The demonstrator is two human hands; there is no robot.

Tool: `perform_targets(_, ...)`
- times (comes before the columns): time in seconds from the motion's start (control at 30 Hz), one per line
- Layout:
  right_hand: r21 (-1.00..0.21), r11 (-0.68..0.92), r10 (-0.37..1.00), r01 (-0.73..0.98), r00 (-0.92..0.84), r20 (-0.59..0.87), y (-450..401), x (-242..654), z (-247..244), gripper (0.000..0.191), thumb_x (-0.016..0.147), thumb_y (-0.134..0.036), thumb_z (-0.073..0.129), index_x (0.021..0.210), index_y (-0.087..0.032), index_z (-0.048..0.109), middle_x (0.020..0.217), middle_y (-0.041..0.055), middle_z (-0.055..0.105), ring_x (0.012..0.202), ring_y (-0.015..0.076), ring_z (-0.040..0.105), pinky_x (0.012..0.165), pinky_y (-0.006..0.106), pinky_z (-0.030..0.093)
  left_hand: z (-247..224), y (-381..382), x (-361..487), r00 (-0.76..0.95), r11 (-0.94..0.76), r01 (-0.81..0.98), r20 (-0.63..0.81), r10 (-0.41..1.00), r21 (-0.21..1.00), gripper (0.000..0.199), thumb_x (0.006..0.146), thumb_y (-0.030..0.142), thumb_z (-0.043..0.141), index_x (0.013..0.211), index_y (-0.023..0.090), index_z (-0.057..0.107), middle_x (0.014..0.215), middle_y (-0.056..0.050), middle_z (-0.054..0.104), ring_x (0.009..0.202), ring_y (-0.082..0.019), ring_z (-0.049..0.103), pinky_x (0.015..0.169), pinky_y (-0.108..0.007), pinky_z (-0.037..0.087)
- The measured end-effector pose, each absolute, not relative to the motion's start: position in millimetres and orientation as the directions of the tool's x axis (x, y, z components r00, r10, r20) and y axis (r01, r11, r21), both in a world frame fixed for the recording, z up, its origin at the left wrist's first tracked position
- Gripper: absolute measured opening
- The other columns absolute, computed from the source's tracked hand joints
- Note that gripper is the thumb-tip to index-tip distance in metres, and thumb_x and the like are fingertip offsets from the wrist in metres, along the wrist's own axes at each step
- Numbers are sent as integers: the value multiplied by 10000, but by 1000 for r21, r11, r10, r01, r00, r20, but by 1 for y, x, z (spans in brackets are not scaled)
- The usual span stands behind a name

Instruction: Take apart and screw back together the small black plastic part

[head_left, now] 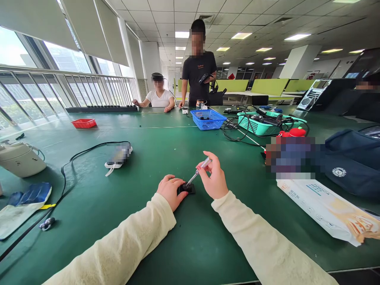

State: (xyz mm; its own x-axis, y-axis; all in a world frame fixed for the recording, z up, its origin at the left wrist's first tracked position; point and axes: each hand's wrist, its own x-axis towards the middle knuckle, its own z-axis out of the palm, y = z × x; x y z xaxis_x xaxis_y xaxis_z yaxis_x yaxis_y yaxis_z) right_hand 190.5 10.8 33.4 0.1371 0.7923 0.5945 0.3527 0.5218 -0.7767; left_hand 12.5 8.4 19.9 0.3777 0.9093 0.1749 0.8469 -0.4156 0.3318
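Note:
A small black part (190,188) lies on the green table in front of me; its exact kind is too small to make out. My left hand (171,190) grips it from the left, with fingers over its top and the thumb along its near side. Between the fingertips of my right hand (215,177) is a screwdriver (204,163) with a clear handle. It slants down to the left, and its tip meets the top of the black part. Whether a screw sits under the tip is hidden.
A phone (119,154) with a cable lies to the left, a red tray (84,123) beyond it. Farther off stand a blue basket (208,123) and a teal basket (261,128) of cables. A wipes pack (323,206) and dark bag (353,166) are right. Two people (198,71) are across the table.

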Motion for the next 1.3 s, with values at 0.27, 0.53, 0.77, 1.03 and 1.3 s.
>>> perform_targets(0.27, -771, 533, 788, 349, 128, 603, 10, 191, 34, 387, 908, -311, 522, 1274, -216, 440, 855, 29, 686, 720, 162, 679, 740, 339, 582, 21, 8, 12, 373, -403, 851, 151, 915, 337, 368, 809, 347, 655, 1139, 191, 704, 1228, -57, 695, 1267, -341, 466, 1111, -489, 371)
perform_targets(0.53, -769, 534, 786, 352, 130, 605, 10, 191, 33, 381, 915, -311, 517, 1276, -219, 442, 855, 31, 690, 718, 164, 677, 735, 340, 576, 21, 8, 13, 376, -405, 853, 151, 914, 330, 362, 816, 345, 653, 1146, 203, 702, 1228, -45, 696, 1266, -335, 466, 1108, -489, 375)
perform_targets(0.77, -772, 526, 790, 356, 131, 598, 10, 191, 33, 384, 913, -314, 518, 1278, -220, 441, 858, 33, 696, 727, 166, 680, 744, 344, 577, 22, 7, 13, 374, -405, 847, 154, 914, 344, 347, 807, 342, 664, 1126, 212, 709, 1217, -55, 700, 1257, -338, 477, 1101, -507, 384)
perform_targets(1.03, -774, 527, 792, 350, 127, 597, 11, 192, 32, 380, 911, -307, 517, 1274, -225, 440, 858, 30, 692, 724, 164, 680, 743, 341, 577, 18, 9, 12, 375, -418, 836, 184, 908, 355, 330, 794, 332, 676, 1103, 223, 716, 1192, -55, 710, 1239, -331, 492, 1096, -501, 387)
perform_targets(1.3, -784, 515, 801, 347, 132, 584, 10, 192, 34, 385, 906, -303, 518, 1275, -219, 443, 855, 32, 695, 730, 167, 682, 744, 340, 577, 19, 8, 12, 374, -413, 839, 176, 910, 353, 335, 799, 334, 671, 1109, 215, 715, 1198, -59, 708, 1241, -330, 491, 1098, -499, 387)
